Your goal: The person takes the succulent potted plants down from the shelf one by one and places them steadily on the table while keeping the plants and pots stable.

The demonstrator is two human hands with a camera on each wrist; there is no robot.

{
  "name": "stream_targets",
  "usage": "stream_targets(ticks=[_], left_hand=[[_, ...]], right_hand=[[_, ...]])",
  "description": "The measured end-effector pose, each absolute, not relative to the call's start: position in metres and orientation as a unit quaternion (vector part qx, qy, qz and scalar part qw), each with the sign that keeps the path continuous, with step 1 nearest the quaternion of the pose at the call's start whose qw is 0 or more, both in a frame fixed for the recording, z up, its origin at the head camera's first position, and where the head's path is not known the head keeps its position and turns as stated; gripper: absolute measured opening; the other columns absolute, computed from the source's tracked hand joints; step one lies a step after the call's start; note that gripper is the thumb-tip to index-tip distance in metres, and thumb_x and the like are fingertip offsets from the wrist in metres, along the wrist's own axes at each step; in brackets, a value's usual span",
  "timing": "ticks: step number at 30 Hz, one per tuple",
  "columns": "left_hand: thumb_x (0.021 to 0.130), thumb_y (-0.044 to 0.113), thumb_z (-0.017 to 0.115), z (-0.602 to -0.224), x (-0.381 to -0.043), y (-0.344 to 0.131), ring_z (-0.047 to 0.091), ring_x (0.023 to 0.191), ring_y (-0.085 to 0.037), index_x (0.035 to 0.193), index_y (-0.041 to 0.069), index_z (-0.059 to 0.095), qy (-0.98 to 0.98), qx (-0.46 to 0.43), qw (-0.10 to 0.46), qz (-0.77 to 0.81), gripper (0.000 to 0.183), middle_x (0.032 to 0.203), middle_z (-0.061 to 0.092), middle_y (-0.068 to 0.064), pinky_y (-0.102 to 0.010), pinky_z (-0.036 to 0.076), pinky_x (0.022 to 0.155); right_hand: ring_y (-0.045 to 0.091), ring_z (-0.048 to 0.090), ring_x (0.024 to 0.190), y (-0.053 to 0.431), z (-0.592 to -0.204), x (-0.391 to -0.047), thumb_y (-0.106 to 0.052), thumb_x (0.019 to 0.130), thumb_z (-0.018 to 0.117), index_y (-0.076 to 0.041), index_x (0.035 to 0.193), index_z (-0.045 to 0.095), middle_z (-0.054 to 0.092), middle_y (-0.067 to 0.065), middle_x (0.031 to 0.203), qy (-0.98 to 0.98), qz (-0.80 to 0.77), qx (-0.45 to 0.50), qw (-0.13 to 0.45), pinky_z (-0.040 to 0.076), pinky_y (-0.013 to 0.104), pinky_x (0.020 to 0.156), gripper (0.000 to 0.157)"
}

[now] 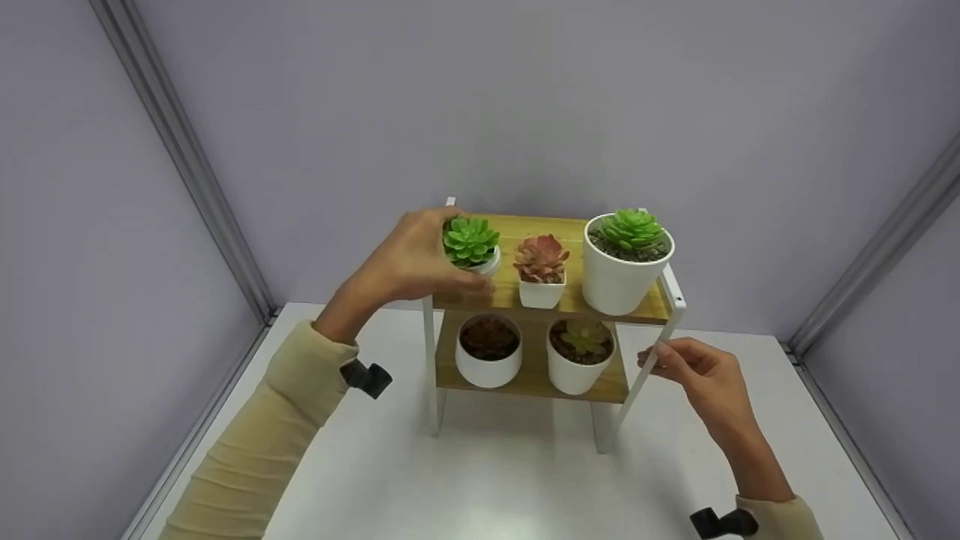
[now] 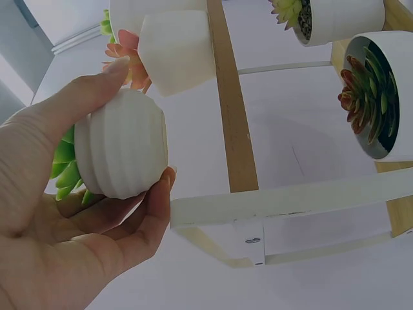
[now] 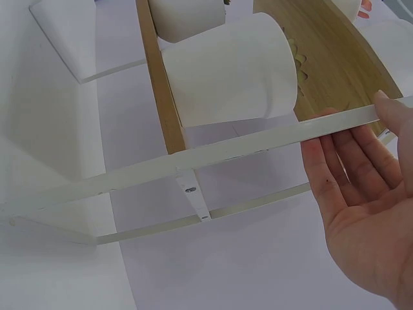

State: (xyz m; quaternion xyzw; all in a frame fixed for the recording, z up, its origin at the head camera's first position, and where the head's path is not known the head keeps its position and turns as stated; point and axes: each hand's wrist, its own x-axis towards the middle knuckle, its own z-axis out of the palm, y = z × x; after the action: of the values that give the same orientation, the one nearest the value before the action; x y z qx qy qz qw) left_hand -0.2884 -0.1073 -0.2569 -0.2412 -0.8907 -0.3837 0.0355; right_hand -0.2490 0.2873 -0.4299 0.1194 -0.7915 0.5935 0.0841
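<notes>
My left hand (image 1: 420, 259) grips a small potted green succulent (image 1: 471, 241) at the upper board's left end. Its white ribbed pot (image 2: 122, 145) sits between thumb and fingers, and in the left wrist view a gap shows between its base and the board. My right hand (image 1: 709, 379) pinches the white front leg (image 1: 640, 371) of a two-tier plant stand, thumb on one side and fingers on the other. Beside the held plant stand a reddish succulent in a square white pot (image 1: 541, 294) and a larger green one in a round white pot (image 1: 621, 281).
On the wooden lower board (image 1: 529, 379) are a dark reddish succulent in a white pot (image 1: 489, 367) and a yellow-green one in another white pot (image 1: 576, 373). The stand rests on a white table (image 1: 510, 487), with grey panels (image 1: 525, 97) behind and at both sides.
</notes>
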Motion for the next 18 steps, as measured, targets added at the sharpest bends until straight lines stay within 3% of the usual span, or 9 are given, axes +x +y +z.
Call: stream_targets(ticks=[8, 18], left_hand=[[0.065, 0.036, 0.092, -0.26, -0.282, -0.11, 0.065, 0.097, -0.014, 0.133, 0.011, 0.056, -0.884, -0.25, 0.047, -0.393, 0.081, 0.112, 0.067, -0.001, -0.033, 0.056, 0.086], [0.063, 0.038, 0.093, -0.269, -0.277, -0.116, 0.065, 0.096, -0.014, 0.122, 0.011, 0.06, -0.88, -0.243, 0.07, -0.403, 0.073, 0.106, 0.067, 0.0, -0.032, 0.055, 0.086]], right_hand=[[0.014, 0.073, 0.1, 0.289, -0.43, -0.251, -0.028, 0.099, 0.059, 0.003, 0.112, 0.067, 0.075, 0.006, 0.102, -0.789, 0.594, 0.124, 0.091, 0.057, 0.025, 0.088, 0.035], [0.015, 0.073, 0.101, 0.29, -0.43, -0.25, -0.029, 0.1, 0.058, 0.003, 0.113, 0.067, 0.075, 0.007, 0.103, -0.795, 0.588, 0.118, 0.093, 0.056, 0.022, 0.09, 0.036]])
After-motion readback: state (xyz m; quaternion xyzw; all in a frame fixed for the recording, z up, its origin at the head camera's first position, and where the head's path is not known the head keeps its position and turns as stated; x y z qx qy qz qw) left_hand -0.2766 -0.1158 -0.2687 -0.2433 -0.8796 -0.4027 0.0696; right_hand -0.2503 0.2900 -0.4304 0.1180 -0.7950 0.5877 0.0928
